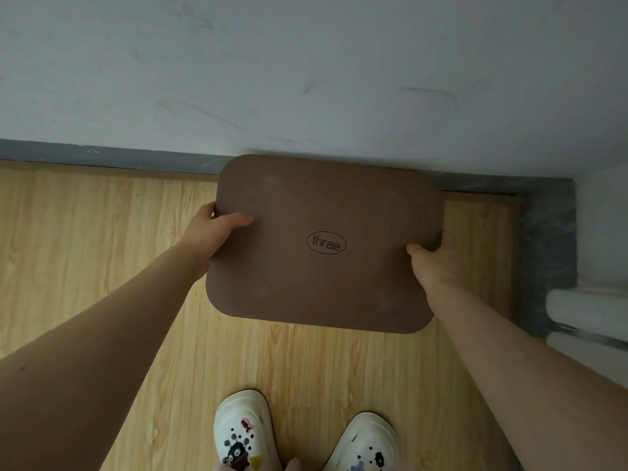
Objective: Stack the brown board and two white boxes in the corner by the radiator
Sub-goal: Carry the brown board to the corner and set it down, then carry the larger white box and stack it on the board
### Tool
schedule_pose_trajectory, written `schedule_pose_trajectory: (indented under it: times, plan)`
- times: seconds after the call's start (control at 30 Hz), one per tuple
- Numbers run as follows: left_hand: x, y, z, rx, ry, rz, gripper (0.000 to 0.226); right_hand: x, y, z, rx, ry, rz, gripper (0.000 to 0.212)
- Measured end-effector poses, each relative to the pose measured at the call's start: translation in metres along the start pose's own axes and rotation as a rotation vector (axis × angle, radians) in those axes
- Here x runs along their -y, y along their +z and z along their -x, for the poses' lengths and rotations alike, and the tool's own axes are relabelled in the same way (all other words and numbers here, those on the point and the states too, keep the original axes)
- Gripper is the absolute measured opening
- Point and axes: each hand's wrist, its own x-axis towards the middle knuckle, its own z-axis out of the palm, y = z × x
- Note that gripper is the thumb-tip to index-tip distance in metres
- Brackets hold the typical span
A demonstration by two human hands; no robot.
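Note:
The brown board (306, 287), a rounded rectangle printed with "three" in an oval, is held flat over the wooden floor close to the wall. My left hand (214, 232) grips its left edge, thumb on top. My right hand (433, 260) grips its right edge the same way. The board's far edge reaches the grey skirting. I cannot tell whether it touches the floor. No white boxes are in view.
A white wall (306, 79) with a grey skirting (102, 158) runs across the top. The corner (543, 198) lies to the right, with the white radiator (588, 311) at the right edge. My two white clogs (244, 433) stand on the wooden floor (85, 249) below.

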Motion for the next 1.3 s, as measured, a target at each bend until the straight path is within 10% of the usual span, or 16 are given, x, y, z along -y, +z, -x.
schedule_pose_trajectory:
  times: [0.6, 1.3]
  plan:
    - [-0.051, -0.006, 0.147, 0.039, 0.491, -0.797, 0.066, 0.083, -0.040, 0.138, 0.076, -0.457, 0.309, 0.046]
    - [-0.187, -0.191, 0.524, -0.309, 0.724, -0.640, 0.054, 0.249, -0.193, 0.498, 0.307, -0.939, 0.282, 0.024]
